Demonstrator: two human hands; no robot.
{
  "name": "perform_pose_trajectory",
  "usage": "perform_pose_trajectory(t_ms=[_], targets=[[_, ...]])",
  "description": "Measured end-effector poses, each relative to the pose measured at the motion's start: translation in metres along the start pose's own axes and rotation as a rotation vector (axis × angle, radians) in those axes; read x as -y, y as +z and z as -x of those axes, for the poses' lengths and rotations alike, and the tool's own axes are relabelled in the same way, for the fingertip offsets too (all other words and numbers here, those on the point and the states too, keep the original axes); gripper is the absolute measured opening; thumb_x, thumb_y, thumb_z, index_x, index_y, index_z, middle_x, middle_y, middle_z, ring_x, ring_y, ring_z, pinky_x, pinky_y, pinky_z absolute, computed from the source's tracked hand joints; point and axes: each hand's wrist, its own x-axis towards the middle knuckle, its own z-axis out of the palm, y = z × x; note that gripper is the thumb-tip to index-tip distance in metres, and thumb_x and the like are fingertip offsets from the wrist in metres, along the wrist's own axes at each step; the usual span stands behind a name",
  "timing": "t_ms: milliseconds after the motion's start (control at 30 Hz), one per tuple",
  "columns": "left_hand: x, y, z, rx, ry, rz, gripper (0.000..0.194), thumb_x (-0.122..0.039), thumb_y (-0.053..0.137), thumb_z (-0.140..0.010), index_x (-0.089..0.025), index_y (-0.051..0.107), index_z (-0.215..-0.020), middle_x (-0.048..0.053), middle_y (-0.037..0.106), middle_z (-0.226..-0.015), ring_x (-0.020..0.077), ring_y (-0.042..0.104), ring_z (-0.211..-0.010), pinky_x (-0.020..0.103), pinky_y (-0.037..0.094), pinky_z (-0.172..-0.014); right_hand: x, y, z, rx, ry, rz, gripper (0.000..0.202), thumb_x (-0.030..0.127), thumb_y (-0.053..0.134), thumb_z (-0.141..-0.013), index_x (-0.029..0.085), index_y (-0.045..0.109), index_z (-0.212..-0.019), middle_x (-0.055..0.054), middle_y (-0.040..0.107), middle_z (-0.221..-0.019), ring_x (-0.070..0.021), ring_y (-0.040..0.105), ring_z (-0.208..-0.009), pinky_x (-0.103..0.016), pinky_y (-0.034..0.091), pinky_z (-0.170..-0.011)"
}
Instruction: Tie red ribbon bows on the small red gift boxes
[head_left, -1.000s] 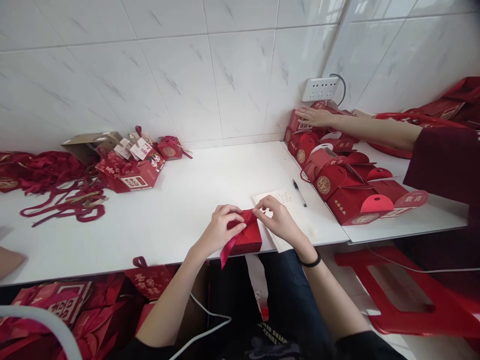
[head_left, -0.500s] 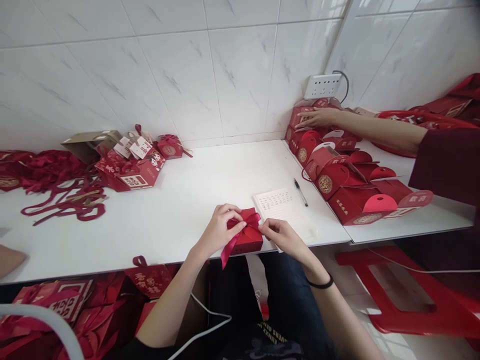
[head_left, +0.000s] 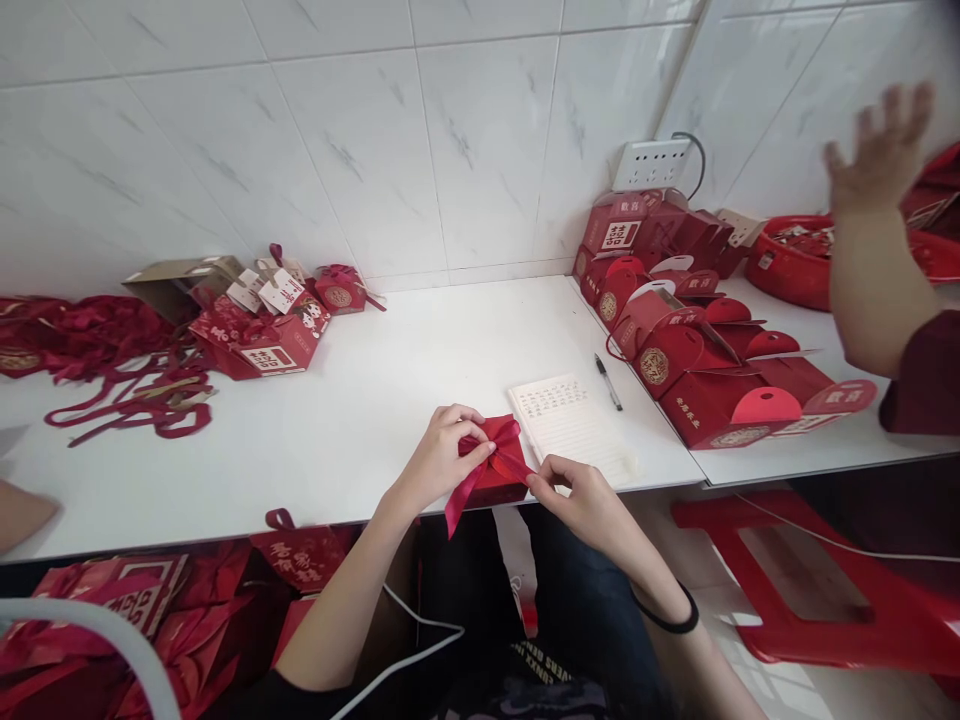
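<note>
A small red gift box (head_left: 501, 489) sits at the table's front edge with a crimson ribbon (head_left: 465, 492) tied in a bow on top. My left hand (head_left: 452, 446) pinches the ribbon near the knot, thumb and fingers together. At the box's right side, my right hand (head_left: 571, 494) grips a ribbon end between thumb and forefinger and holds it taut. One ribbon tail hangs over the box's front left. Just right of the box lies an open notebook (head_left: 559, 400) with handwriting, and a black pen (head_left: 608, 382) beside it.
Several red boxes (head_left: 701, 400) stand in rows on the right, near a red basin (head_left: 791, 262). Another person's raised hand (head_left: 881, 160) is there. Ribbons (head_left: 142, 395) and a filled red box (head_left: 259, 340) lie left. Below are more boxes (head_left: 187, 620) and a red stool (head_left: 810, 590).
My right hand has moved slightly right and down, drawing the ribbon end outward. My left hand stays nearly still. The other person's hand has left the boxes and lifted to the right.
</note>
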Motion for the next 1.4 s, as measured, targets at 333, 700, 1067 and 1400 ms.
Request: perform_pose_trajectory(t_ms=[333, 700, 1067, 1400], targets=[[0.004, -0.001, 0.0, -0.027, -0.002, 0.081, 0.011, -0.032, 0.058, -0.083, -0.021, 0.061, -0.082, 0.004, 0.057, -0.104, 0.022, 0.048, -0.106, 0.04, 0.041, -0.093, -0.015, -0.017, -0.002, -0.019, -0.021, 0.018, 0.029, 0.045, 0.049, -0.087, 0.019, 0.055, -0.075, -0.001, 0.06, -0.071, -0.0155, 0.055, -0.067, -0.027, 0.044, -0.064], [0.021, -0.01, 0.025, -0.171, 0.013, 0.156, 0.012, -0.027, 0.051, -0.082, -0.021, 0.06, -0.089, 0.007, 0.054, -0.115, 0.0225, 0.048, -0.114, 0.041, 0.037, -0.1, -0.002, -0.009, -0.051, -0.055, -0.34, 0.037, 0.018, 0.037, 0.058, -0.082, 0.02, 0.061, -0.082, -0.003, 0.061, -0.081, -0.0172, 0.055, -0.075, -0.03, 0.044, -0.068], [0.002, 0.01, 0.025, -0.35, -0.253, 0.363, 0.013, -0.03, 0.047, -0.079, -0.019, 0.053, -0.074, 0.003, 0.054, -0.084, 0.0171, 0.055, -0.083, 0.029, 0.047, -0.073, -0.005, 0.013, -0.053, -0.073, -0.115, -0.227, 0.036, 0.045, 0.046, -0.085, 0.019, 0.039, -0.061, 0.004, 0.036, -0.058, -0.0114, 0.035, -0.055, -0.025, 0.028, -0.052], [0.012, 0.008, 0.026, -0.333, -0.122, 0.356, 0.009, -0.026, 0.052, -0.08, -0.019, 0.056, -0.083, 0.003, 0.057, -0.086, 0.016, 0.055, -0.084, 0.03, 0.046, -0.077, 0.011, 0.015, -0.043, -0.468, -0.488, 0.151, 0.011, 0.028, 0.053, -0.086, 0.02, 0.058, -0.092, -0.008, 0.052, -0.092, -0.0223, 0.05, -0.089, -0.039, 0.043, -0.079]])
